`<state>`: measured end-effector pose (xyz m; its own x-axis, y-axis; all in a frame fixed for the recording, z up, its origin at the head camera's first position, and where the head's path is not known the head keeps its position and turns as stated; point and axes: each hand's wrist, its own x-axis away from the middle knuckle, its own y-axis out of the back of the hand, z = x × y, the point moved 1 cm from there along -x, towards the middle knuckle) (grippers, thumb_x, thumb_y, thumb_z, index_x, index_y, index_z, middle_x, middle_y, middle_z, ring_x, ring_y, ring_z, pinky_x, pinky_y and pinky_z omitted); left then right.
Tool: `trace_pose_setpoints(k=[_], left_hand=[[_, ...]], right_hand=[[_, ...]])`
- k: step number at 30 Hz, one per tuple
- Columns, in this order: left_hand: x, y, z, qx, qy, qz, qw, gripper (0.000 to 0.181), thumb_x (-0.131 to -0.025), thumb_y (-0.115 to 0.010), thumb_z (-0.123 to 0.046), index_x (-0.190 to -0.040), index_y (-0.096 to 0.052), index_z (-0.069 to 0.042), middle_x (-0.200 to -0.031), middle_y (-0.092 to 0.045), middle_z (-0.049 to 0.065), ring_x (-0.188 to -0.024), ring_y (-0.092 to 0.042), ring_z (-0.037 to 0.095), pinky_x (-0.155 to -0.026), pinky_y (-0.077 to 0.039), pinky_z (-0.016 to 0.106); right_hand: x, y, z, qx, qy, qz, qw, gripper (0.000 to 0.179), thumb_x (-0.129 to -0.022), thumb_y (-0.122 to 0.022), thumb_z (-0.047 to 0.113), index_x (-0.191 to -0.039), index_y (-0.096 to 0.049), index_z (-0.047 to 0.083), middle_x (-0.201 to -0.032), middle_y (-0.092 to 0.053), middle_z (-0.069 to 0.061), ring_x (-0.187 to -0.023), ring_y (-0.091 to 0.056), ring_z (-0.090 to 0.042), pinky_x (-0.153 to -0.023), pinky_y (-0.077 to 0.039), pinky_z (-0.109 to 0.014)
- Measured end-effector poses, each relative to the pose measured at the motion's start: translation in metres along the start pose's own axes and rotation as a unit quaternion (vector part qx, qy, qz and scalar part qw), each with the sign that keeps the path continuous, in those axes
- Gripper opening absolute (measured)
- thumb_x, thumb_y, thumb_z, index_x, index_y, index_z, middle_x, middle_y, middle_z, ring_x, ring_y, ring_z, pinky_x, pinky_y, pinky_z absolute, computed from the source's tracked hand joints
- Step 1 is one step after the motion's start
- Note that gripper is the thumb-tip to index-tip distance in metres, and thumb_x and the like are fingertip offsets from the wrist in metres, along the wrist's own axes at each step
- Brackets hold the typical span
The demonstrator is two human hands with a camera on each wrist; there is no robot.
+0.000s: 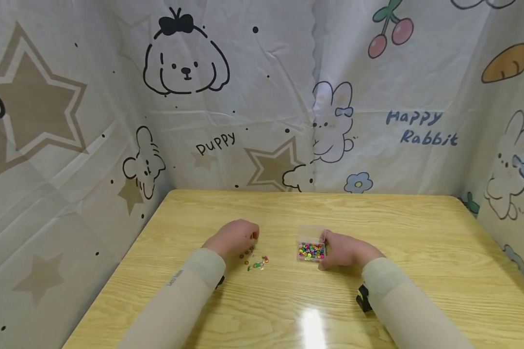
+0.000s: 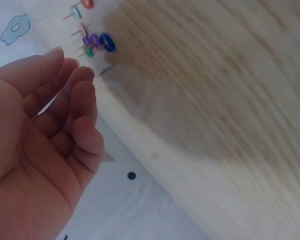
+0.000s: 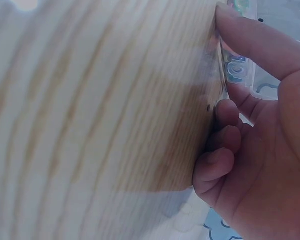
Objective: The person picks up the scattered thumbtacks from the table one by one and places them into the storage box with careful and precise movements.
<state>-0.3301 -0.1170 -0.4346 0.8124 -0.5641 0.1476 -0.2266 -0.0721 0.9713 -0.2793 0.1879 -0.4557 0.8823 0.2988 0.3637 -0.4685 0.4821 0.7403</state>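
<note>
Head: the left hand (image 1: 233, 238) curls just above the loose pins (image 1: 257, 265) — most lie on its near side. The open box (image 1: 307, 260) sits rightward, touching the right hand (image 1: 347, 249). Left wrist: pins lie beyond bent fingertips (image 2: 84, 75) — cannot tell whether any is pinched. Right wrist: the box is grasped.

The tabletop (image 1: 253, 310) has a smooth, glossy wood-grain finish, shining white at the lower centre of the head view. Near mid-frame, the box (image 1: 310, 233) is clear, shiny plastic. At the left wrist view's upper left, thumbtacks (image 2: 108, 43) pair plastic-looking heads with thin metal shafts. Higher up in the head view, the printed curtain (image 1: 253, 97) looks like creased cloth; the sleeves (image 1: 170, 303) are matt fabric.
</note>
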Motion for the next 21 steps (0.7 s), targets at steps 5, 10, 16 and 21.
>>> trace_pose_setpoints(k=[5, 10, 16, 21], left_hand=[[-0.006, -0.004, -0.006, -0.003, 0.015, 0.001, 0.9999, 0.018, -0.097, -0.06, -0.005, -0.083, -0.061, -0.016, -0.077, -0.058, -0.004, -0.07, -0.053, 0.016, -0.07, -0.047, 0.035], [-0.011, -0.01, -0.008, -0.025, 0.025, -0.002, 0.9994, 0.025, -0.095, -0.056, 0.003, -0.079, -0.06, -0.016, -0.076, -0.057, -0.003, -0.072, -0.053, 0.017, -0.071, -0.047, 0.035], [-0.015, -0.011, -0.013, -0.019, 0.015, -0.01, 0.9997, 0.029, -0.097, -0.052, 0.003, -0.079, -0.06, -0.017, -0.078, -0.057, -0.004, -0.074, -0.052, 0.017, -0.072, -0.047, 0.034], [-0.015, -0.011, -0.026, -0.013, -0.017, -0.021, 0.9995, 0.028, -0.098, -0.051, 0.002, -0.08, -0.06, -0.018, -0.077, -0.056, -0.005, -0.072, -0.051, 0.015, -0.071, -0.046, 0.032]], right_hand=[[0.002, 0.001, 0.0, -0.007, -0.003, 0.0, 1.0, 0.059, -0.078, -0.088, 0.027, -0.118, -0.048, 0.013, -0.106, -0.058, -0.005, -0.097, -0.053, -0.025, -0.098, -0.041, -0.05], [0.002, -0.001, 0.0, -0.005, -0.002, 0.0, 1.0, 0.059, -0.078, -0.088, 0.028, -0.12, -0.049, 0.013, -0.108, -0.058, -0.005, -0.098, -0.054, -0.025, -0.099, -0.041, -0.051], [0.001, 0.001, -0.001, 0.01, -0.002, -0.005, 0.9999, 0.059, -0.078, -0.088, 0.029, -0.119, -0.048, 0.013, -0.107, -0.058, -0.005, -0.098, -0.054, -0.024, -0.098, -0.042, -0.049], [0.002, 0.002, -0.001, 0.012, 0.002, -0.002, 0.9999, 0.059, -0.079, -0.087, 0.029, -0.119, -0.048, 0.013, -0.107, -0.058, -0.005, -0.098, -0.053, -0.025, -0.097, -0.042, -0.05]])
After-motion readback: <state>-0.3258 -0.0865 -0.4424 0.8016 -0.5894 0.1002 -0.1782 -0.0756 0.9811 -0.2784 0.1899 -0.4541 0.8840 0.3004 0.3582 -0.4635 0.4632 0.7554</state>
